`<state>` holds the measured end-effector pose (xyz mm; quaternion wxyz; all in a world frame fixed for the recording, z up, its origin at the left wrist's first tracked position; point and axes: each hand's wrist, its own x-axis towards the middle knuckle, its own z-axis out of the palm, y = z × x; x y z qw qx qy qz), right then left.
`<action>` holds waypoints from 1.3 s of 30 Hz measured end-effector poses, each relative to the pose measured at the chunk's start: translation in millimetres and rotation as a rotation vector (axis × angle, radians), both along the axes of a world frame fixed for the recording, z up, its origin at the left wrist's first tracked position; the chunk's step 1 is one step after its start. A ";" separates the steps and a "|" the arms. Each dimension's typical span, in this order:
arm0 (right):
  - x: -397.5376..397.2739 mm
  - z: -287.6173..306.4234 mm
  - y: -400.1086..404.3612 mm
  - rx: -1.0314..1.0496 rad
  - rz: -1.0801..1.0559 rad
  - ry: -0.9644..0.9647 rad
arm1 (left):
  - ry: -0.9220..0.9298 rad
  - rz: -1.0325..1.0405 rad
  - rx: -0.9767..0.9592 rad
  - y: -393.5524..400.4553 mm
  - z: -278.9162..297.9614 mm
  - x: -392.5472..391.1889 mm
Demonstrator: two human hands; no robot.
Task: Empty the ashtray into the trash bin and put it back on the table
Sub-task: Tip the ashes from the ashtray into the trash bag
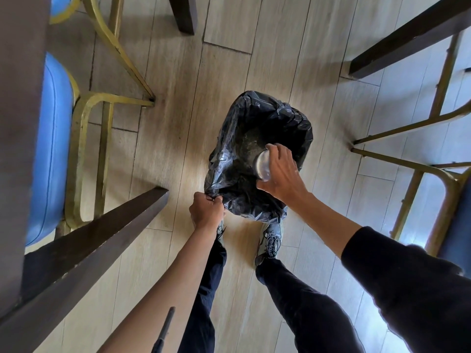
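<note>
Light wood plank floor (178, 123) everywhere, seen from straight above, with dark table legs (96, 233) cutting in from the lower left and upper right. Blue padded chairs (51, 138) on gold metal frames sit at the left edge and the lower right corner.

Middle of the frame is the trash bin (257, 154), lined with a crinkly black bag, standing on the floor just ahead of the person's gray sneakers (271, 240). The left hand (206, 210) is closed tight, pinching the bag's edge at the bin's lower left corner. The right hand (280, 171) is wrapped around the ashtray (263, 164), a shiny round metal thing, tipped on its side over the bin's opening at the right side. Some grayish dusty stuff shows down inside the bag. Dark sleeve on the right arm, left forearm bare.
</note>
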<state>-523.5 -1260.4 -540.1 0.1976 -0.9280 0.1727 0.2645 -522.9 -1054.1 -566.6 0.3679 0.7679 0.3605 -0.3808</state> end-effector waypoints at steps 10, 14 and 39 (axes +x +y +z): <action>3.1 1.2 -13.6 -0.063 0.160 0.001 | 0.008 0.056 -0.016 0.3 -1.4 0.1; 2.9 -0.2 -15.5 -0.094 0.228 0.013 | 0.008 0.079 -0.029 -0.9 0.9 0.1; 1.4 9.0 -19.3 0.143 -0.159 -0.065 | 0.047 0.168 -0.043 -10.8 47.1 13.4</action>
